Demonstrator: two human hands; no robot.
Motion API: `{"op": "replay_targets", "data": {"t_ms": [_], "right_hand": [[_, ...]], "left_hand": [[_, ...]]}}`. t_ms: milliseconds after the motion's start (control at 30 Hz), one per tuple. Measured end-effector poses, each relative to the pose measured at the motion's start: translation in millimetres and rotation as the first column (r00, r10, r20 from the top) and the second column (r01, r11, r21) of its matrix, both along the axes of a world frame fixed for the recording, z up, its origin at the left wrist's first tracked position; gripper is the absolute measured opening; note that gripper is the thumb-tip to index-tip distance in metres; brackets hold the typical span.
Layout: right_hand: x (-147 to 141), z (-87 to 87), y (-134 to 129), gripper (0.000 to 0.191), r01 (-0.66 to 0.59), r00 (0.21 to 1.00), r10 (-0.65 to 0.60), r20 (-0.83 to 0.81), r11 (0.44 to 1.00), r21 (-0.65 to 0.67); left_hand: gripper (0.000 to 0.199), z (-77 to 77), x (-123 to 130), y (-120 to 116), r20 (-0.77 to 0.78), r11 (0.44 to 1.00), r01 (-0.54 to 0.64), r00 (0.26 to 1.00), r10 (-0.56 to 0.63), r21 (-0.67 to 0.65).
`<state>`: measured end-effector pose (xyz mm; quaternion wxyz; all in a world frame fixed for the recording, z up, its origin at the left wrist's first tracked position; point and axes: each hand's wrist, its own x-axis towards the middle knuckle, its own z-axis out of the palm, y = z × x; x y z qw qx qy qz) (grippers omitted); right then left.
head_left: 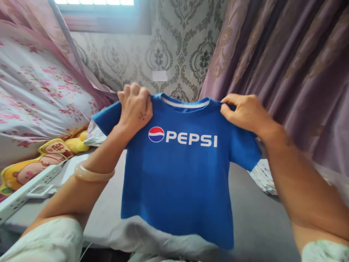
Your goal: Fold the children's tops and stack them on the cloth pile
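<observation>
A blue T-shirt (pixel 177 182) with a white PEPSI print and round logo hangs upright in front of me, its front facing me. My left hand (pixel 135 107) is closed over the shoulder on the left, and the short sleeve there sticks out past my fingers. At the opposite shoulder, my right hand (pixel 244 111) pinches the cloth between thumb and fingers. The neckline, with a white band inside, is stretched between the two hands. The shirt's lower edge hangs near the front of the grey-covered surface. A pale bangle (pixel 94 171) circles my left wrist.
A grey-covered surface (pixel 259 211) lies beneath the shirt. On the left are a long white power strip (pixel 29 194) and yellow cartoon cushions (pixel 51 154). Folded patterned cloth (pixel 263 176) lies on the right. Purple curtains (pixel 286 54) and a patterned wall (pixel 182 47) stand behind.
</observation>
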<state>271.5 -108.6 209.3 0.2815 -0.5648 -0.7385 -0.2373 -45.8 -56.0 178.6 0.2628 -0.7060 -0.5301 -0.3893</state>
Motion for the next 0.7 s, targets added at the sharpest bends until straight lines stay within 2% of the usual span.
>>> {"op": "replay_targets", "data": {"t_ms": [67,200,267,333,400,500,700], "right_hand": [[5,-27.2,23,0.024,0.047,0.999,-0.047,0.003,0.989,-0.137],[12,-91.1,59,0.028,0.116,0.993,-0.095,0.076,0.928,-0.353],[12,-122.2,70,0.029,0.158,0.986,-0.124,0.108,0.894,-0.420],[12,-150.0,78,0.030,0.196,0.980,-0.155,0.127,0.871,-0.450],[11,-173.0,84,0.030,0.211,0.976,-0.165,0.139,0.862,-0.461],[12,-197.9,92,0.031,0.232,0.972,-0.183,0.148,0.853,-0.468],[17,-225.8,109,0.033,0.268,0.961,-0.201,0.187,0.836,-0.478]], "left_hand": [[0.028,-34.6,4,22,-0.007,0.991,0.039,0.999,-0.040,-0.132],[0.026,-110.1,14,58,-0.044,0.938,0.052,0.997,-0.071,-0.343],[0.027,-142.3,20,70,-0.047,0.911,0.059,0.995,-0.085,-0.409],[0.029,-168.0,26,79,-0.026,0.881,0.063,0.996,-0.085,-0.468],[0.030,-187.7,32,86,-0.006,0.860,0.053,0.998,-0.065,-0.508],[0.031,-208.1,38,97,-0.002,0.851,0.041,0.999,-0.050,-0.524],[0.034,-227.1,44,116,-0.037,0.833,0.023,0.998,-0.053,-0.553]]}}
